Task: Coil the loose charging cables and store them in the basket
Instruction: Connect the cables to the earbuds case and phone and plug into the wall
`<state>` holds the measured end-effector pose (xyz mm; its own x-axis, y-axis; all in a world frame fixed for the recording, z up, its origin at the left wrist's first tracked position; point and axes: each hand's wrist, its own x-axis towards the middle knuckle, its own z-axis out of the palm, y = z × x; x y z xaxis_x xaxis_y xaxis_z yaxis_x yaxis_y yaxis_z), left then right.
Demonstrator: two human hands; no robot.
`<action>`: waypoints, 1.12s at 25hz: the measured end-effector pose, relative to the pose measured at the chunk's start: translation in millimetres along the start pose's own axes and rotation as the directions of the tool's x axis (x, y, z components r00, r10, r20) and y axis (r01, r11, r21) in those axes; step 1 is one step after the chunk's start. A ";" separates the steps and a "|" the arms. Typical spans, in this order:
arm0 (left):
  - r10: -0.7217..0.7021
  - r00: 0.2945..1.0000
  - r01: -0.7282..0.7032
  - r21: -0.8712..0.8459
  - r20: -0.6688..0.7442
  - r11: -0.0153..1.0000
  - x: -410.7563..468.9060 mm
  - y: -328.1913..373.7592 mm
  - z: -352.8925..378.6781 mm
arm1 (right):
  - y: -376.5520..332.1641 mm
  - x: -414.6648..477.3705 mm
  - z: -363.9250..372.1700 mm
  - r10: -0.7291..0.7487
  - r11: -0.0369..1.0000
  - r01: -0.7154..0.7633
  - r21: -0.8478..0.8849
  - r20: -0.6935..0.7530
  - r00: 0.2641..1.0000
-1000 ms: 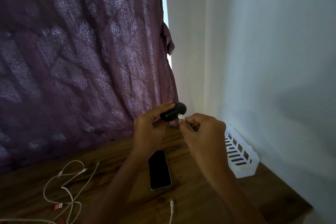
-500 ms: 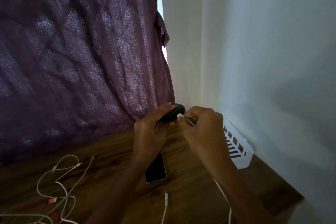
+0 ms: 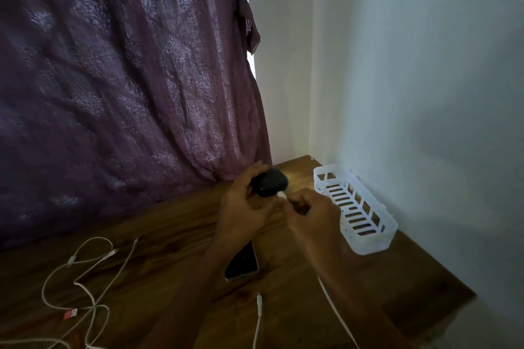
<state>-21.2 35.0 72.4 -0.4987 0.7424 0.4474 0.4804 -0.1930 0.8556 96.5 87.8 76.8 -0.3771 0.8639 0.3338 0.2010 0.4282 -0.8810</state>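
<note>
Wooden tabletop point(image 3: 175, 224) in a room corner: purple patterned curtain point(image 3: 127, 79) behind, white wall point(image 3: 425, 93) on the right. White slotted plastic basket point(image 3: 365, 244) sits against that wall, nothing visible in it.

Left hand point(image 3: 246, 207) grips a small black rounded case point(image 3: 269, 183), probably an earbud case, held up off the table. Right hand point(image 3: 309, 212) pinches a white connector point(image 3: 282, 195) right at the case's edge; can't tell if it's seated or out. Its white cable point(image 3: 336, 310) trails down under the right forearm and off the bottom edge.

Second cable end point(image 3: 258, 300) lies loose near a dark phone point(image 3: 242, 262), which is partly hidden by the left forearm. Tangled white cables point(image 3: 96, 238) with a red tag point(image 3: 70, 314) lie well off to the left. None coiled, none in the basket.

Handling guess: cables are light, thin, limp, slightly springy, so loops will want to unwind. Pull by the connector housing, not the cord; the joint is the weak spot. Case looks smooth and could slip, so it needs a firm counter-hold. To coil: pinch one plug end, wrap loose loops, avoid kinks. The tangle likely needs separating first.
</note>
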 end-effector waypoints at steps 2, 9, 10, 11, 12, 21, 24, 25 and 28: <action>-0.123 0.992 0.123 -0.040 0.020 0.992 3.1 -29.5 3.6 | 19.0 4.2 7.5 0.112 0.988 -0.103 -0.112 0.072 0.991; -0.416 0.902 0.402 0.127 0.115 0.907 11.2 -120.1 22.0 | 101.1 10.1 58.9 0.402 0.909 -0.385 -0.158 0.098 0.910; -0.446 0.887 0.425 0.166 0.119 0.890 13.3 -131.2 25.2 | 110.7 12.8 69.0 0.409 0.891 -0.371 -0.262 0.109 0.906; -0.471 0.873 0.440 0.209 0.127 0.873 15.4 -141.5 28.4 | 118.6 14.5 77.2 0.408 0.868 -0.345 -0.356 0.117 0.905; -0.485 0.864 0.442 0.257 0.136 0.859 17.2 -148.3 31.3 | 123.8 15.4 83.2 0.403 0.855 -0.338 -0.394 0.094 0.910; -0.456 0.861 0.324 0.449 0.225 0.833 28.0 -183.9 37.9 | 159.2 20.0 109.6 0.374 0.873 -0.361 -0.327 -0.022 0.927; -0.455 0.857 0.294 0.494 0.244 0.818 26.0 -184.9 37.0 | 162.1 22.0 110.4 0.362 0.875 -0.345 -0.339 -0.012 0.932; -0.453 0.857 0.293 0.489 0.247 0.822 23.8 -183.9 35.9 | 160.5 23.6 109.5 0.349 0.874 -0.327 -0.360 -0.005 0.937; -0.396 0.905 0.302 0.421 0.157 0.855 10.3 -174.0 25.0 | 150.8 20.1 105.8 0.194 0.846 -0.168 -0.507 -0.001 0.981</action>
<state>-91.9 92.3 -78.4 -0.5280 0.8489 0.0248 0.5643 0.3289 0.7573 23.6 141.6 -84.7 -0.3301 0.9308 0.1570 0.6914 0.3517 -0.6311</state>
